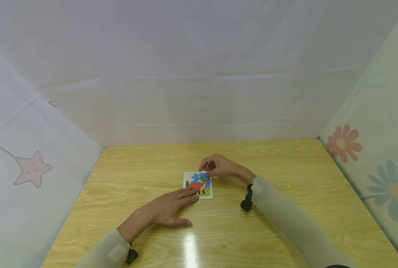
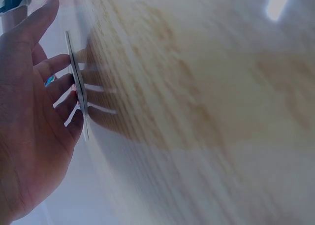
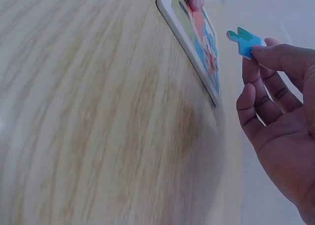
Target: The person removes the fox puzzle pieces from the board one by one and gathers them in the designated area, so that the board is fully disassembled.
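A small square jigsaw puzzle (image 1: 211, 192) with a white rim lies on the table, picturing an orange-bodied animal on blue and green. Pale backing shows in its upper left part. My left hand (image 1: 170, 208) rests its straight fingers on the puzzle's lower left, thumb spread out on the table side. Over the upper right corner, my right hand (image 1: 221, 166) pinches a blue and green puzzle piece (image 3: 244, 42) between thumb and fingers. In the right wrist view that piece is held up off the board, its knob pointing toward the puzzle.
The light wood table (image 1: 135, 167) meets a pale cloth wall (image 1: 172, 108) at the back. More cloth hangs at both sides, with a pink star (image 1: 33, 169) on the left and flowers (image 1: 396, 190) on the right. Each wrist wears a black strapped device (image 1: 247, 203).
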`<act>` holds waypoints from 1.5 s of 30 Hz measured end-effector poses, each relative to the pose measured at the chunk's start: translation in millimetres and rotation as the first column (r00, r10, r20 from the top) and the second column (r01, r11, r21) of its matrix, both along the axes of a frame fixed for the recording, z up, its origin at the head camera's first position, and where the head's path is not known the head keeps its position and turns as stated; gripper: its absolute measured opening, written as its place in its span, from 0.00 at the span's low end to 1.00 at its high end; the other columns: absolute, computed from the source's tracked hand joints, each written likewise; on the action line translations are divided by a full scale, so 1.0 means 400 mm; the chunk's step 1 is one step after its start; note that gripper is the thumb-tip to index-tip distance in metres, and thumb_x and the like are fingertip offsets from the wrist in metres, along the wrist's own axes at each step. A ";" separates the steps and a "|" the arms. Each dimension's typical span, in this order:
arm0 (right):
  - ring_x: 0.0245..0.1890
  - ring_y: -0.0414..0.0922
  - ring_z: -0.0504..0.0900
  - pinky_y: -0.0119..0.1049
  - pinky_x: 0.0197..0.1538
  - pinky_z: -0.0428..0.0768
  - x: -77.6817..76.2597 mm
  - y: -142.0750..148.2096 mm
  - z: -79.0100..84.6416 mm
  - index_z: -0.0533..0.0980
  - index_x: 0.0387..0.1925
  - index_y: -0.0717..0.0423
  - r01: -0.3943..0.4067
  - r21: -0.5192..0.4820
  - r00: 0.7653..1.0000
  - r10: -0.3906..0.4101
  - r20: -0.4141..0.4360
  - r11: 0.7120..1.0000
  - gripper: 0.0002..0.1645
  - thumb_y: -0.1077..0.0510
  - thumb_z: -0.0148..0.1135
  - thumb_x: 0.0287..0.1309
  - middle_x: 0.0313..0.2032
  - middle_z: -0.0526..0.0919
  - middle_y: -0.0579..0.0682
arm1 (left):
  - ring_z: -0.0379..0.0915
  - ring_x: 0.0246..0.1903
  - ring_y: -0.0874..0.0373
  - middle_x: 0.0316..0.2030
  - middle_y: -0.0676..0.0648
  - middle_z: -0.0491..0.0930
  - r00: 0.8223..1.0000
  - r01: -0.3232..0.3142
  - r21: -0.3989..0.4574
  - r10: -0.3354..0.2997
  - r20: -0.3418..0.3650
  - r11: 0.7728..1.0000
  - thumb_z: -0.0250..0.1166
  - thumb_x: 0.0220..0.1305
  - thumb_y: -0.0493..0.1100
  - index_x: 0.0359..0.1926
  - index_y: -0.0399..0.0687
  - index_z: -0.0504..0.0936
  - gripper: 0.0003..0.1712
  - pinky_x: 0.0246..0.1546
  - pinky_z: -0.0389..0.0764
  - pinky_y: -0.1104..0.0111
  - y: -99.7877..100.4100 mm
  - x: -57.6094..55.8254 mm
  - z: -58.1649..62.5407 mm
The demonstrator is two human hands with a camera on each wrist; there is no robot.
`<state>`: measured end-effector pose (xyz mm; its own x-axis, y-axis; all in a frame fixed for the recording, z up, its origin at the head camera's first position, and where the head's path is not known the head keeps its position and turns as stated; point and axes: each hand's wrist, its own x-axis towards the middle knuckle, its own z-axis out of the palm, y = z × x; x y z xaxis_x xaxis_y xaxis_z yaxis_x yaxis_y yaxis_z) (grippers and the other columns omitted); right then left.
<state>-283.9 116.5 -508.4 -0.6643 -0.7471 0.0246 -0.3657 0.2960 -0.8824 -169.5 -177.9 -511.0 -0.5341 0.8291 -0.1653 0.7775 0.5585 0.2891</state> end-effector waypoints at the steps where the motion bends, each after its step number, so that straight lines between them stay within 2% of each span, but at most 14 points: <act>1: 0.42 0.47 0.85 0.38 0.49 0.85 0.001 0.007 0.002 0.84 0.53 0.66 0.002 0.004 1.000 -0.002 0.004 1.000 0.14 0.69 0.69 0.66 0.49 0.88 0.59 | 0.50 0.82 0.45 0.84 0.47 0.52 1.000 -0.002 -0.003 0.002 0.000 1.000 0.56 0.71 0.77 0.83 0.57 0.61 0.50 0.76 0.67 0.47 0.000 0.000 0.000; 10: 0.42 0.47 0.85 0.40 0.48 0.86 0.017 0.078 0.016 0.84 0.52 0.66 0.025 0.029 1.000 -0.026 0.010 0.999 0.14 0.69 0.70 0.66 0.48 0.88 0.58 | 0.51 0.82 0.45 0.84 0.48 0.53 1.000 -0.006 -0.007 0.006 -0.011 1.000 0.57 0.71 0.76 0.83 0.57 0.61 0.50 0.76 0.66 0.48 -0.002 0.002 0.001; 15: 0.42 0.47 0.85 0.38 0.48 0.85 0.026 0.119 0.009 0.84 0.52 0.65 0.053 0.042 0.998 -0.054 0.022 0.998 0.14 0.68 0.70 0.66 0.48 0.88 0.59 | 0.51 0.82 0.46 0.84 0.48 0.53 1.000 -0.008 -0.014 0.008 -0.005 1.000 0.57 0.71 0.76 0.83 0.58 0.61 0.50 0.76 0.66 0.48 -0.001 0.005 0.004; 21: 0.42 0.49 0.84 0.42 0.49 0.85 0.036 0.166 0.000 0.85 0.51 0.65 0.076 0.063 0.997 -0.078 0.027 0.995 0.13 0.68 0.71 0.65 0.49 0.88 0.60 | 0.51 0.82 0.48 0.83 0.48 0.55 1.000 -0.005 -0.012 0.005 -0.011 1.000 0.57 0.71 0.77 0.83 0.58 0.61 0.50 0.76 0.67 0.48 0.001 0.007 0.006; 26: 0.43 0.50 0.86 0.44 0.50 0.86 0.042 0.203 -0.009 0.85 0.50 0.65 0.090 0.080 0.996 -0.090 0.004 0.993 0.13 0.68 0.71 0.64 0.48 0.89 0.60 | 0.50 0.82 0.48 0.84 0.49 0.54 1.000 -0.005 -0.009 0.005 -0.009 1.000 0.57 0.71 0.77 0.83 0.58 0.62 0.50 0.76 0.66 0.49 0.001 0.008 0.008; 30: 0.43 0.48 0.87 0.42 0.49 0.86 0.049 0.229 -0.012 0.85 0.50 0.64 0.101 0.106 0.995 -0.100 -0.008 0.989 0.13 0.68 0.72 0.64 0.48 0.89 0.58 | 0.49 0.82 0.48 0.84 0.50 0.53 1.000 0.000 -0.010 0.000 -0.010 1.000 0.57 0.71 0.76 0.83 0.57 0.61 0.50 0.77 0.66 0.50 0.002 0.008 0.010; 36: 0.41 0.45 0.85 0.37 0.49 0.86 0.061 0.246 -0.003 0.85 0.50 0.62 0.108 0.153 0.994 -0.108 -0.008 0.982 0.12 0.68 0.71 0.64 0.47 0.89 0.55 | 0.50 0.82 0.47 0.84 0.50 0.52 1.000 0.003 -0.006 -0.003 -0.005 1.000 0.58 0.72 0.75 0.83 0.56 0.61 0.49 0.77 0.64 0.49 0.000 0.008 0.011; 45: 0.42 0.45 0.87 0.37 0.49 0.86 0.066 0.254 -0.011 0.85 0.50 0.64 0.102 0.142 0.995 -0.102 -0.005 0.985 0.13 0.70 0.70 0.64 0.47 0.89 0.56 | 0.51 0.82 0.47 0.84 0.49 0.53 1.000 0.003 -0.001 -0.003 -0.009 1.000 0.58 0.72 0.75 0.83 0.57 0.61 0.49 0.78 0.64 0.49 -0.002 0.010 0.008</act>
